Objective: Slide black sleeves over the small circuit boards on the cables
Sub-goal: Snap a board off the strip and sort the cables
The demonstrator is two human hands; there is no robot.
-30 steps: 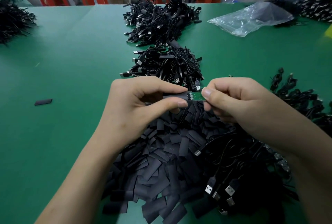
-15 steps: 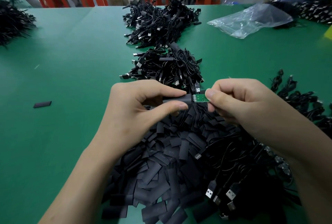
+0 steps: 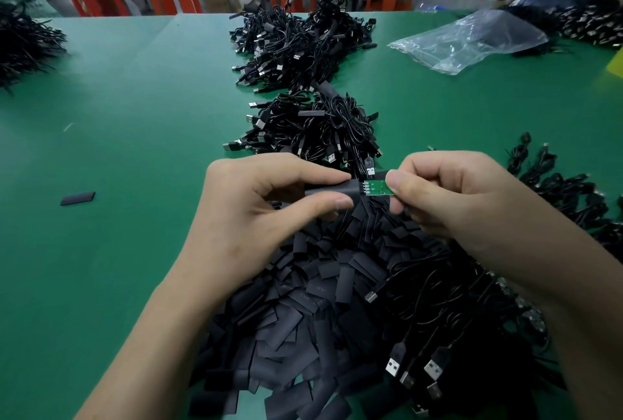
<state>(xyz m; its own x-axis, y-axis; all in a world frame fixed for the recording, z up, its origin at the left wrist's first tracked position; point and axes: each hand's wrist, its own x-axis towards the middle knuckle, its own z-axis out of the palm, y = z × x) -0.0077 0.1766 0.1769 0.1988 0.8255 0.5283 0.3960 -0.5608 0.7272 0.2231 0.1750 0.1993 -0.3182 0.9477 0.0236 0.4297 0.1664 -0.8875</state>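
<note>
Left hand (image 3: 256,204): index finger above and thumb below pinch a black sleeve (image 3: 332,188); other fingers are curled under.
Right hand (image 3: 448,197): thumb and forefinger pinch the right end of the green board (image 3: 376,187); other fingers are folded.
Place: both are held in the air over the near sleeve pile (image 3: 303,301), mid-table (image 3: 118,150), just short of the middle cable bundle (image 3: 317,126).
Change over last second: the hands have drifted slightly right and lower in view. The grips are the same. The bare length of board looks about as before, perhaps a touch less.
Meaning: the sleeve has not really advanced. Its mouth sits at the board's left end, by the row of solder pads, and most of the board is uncovered. I judge this to be the start of the slide, not the finish.
Long axis: sleeve and board lie in one line, running left to right and nearly level.
Pointing: the sleeve mouth faces right, toward the board. The board's pad end faces left, into the mouth, and its flat face is turned up to the camera.
Cable: not visible at the joint, presumably inside the sleeve.
Next, as a guess: push the sleeve right while the right hand steadies the board.
Other: loose cables (image 3: 472,318) lie near right, and one stray sleeve (image 3: 78,198) lies well apart to the left.
</note>
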